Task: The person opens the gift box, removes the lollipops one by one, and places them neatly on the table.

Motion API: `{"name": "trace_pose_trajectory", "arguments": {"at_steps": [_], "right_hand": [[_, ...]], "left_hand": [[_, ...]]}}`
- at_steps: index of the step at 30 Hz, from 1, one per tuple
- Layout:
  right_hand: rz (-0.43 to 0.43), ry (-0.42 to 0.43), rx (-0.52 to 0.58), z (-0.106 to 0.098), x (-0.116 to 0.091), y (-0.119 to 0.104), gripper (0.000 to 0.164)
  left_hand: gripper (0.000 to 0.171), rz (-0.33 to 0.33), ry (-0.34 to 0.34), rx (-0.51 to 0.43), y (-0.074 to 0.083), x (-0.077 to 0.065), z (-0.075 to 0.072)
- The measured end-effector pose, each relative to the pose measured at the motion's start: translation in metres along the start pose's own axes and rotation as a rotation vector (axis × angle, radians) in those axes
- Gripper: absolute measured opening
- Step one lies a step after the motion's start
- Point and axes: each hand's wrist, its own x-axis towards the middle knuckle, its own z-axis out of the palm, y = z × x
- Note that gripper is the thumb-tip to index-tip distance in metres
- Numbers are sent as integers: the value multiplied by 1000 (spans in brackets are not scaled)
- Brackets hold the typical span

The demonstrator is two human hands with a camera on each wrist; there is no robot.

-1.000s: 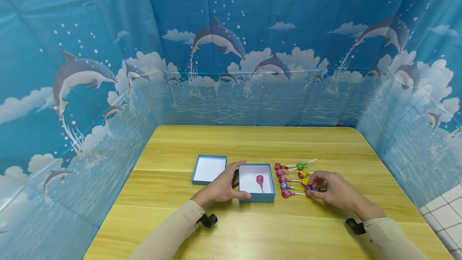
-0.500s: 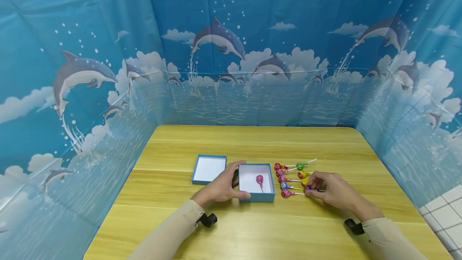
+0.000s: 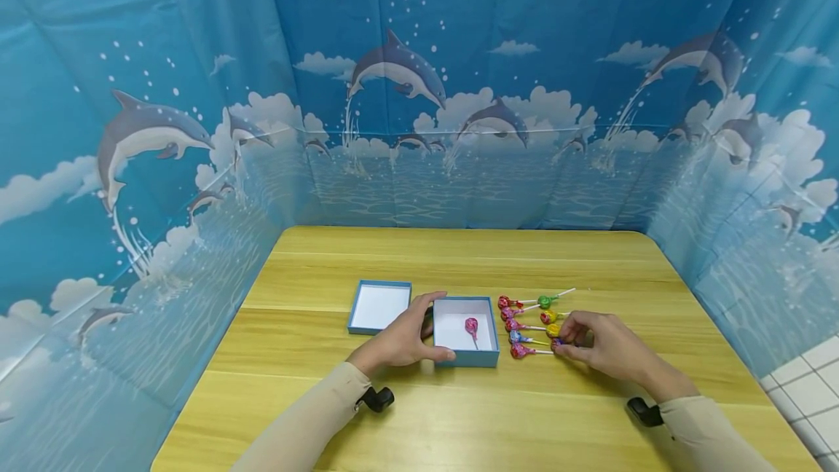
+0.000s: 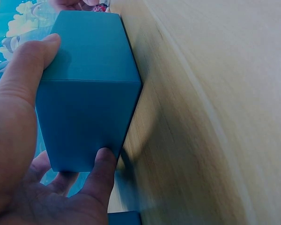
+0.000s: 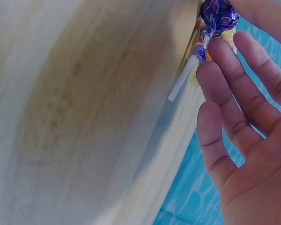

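In the head view, a blue box (image 3: 467, 359) with a white inside stands at the table's middle, one pink lollipop (image 3: 471, 325) lying in it. My left hand (image 3: 403, 339) grips the box from its left side, thumb on the near wall and fingers around the far side. At the right, my right hand (image 3: 609, 347) pinches the head of a purple lollipop (image 5: 220, 18), whose white stick slants toward the table in the right wrist view. Beside it lie two columns of wrapped lollipops, among them a green one (image 3: 545, 301) and a blue one (image 3: 516, 337).
The box's shallow lid (image 3: 380, 307), white inside up, lies left of the box behind my left hand. A wooden table (image 3: 485, 421) carries everything, and a dolphin-print curtain (image 3: 419, 188) encloses its back and sides.
The purple lollipop has shifted slightly left and turned within my right fingers, so less of it shows in the head view. My left hand and the box have stayed still.
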Motion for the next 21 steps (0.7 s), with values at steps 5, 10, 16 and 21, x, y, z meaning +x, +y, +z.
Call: {"name": "trace_pose_trajectory", "arguments": {"at_steps": [5, 10, 16, 21], "right_hand": [[-17, 19, -9, -1, 0, -1, 21], [-33, 37, -23, -3, 0, -2, 21], [-59, 64, -38, -4, 2, -5, 21], [-66, 80, -80, -6, 6, -12, 21]], "left_hand": [[113, 2, -2, 2, 0, 0, 0], [113, 1, 3, 10, -1, 0, 0], [113, 1, 1, 2, -3, 0, 1], [113, 3, -2, 2, -3, 0, 0]]}}
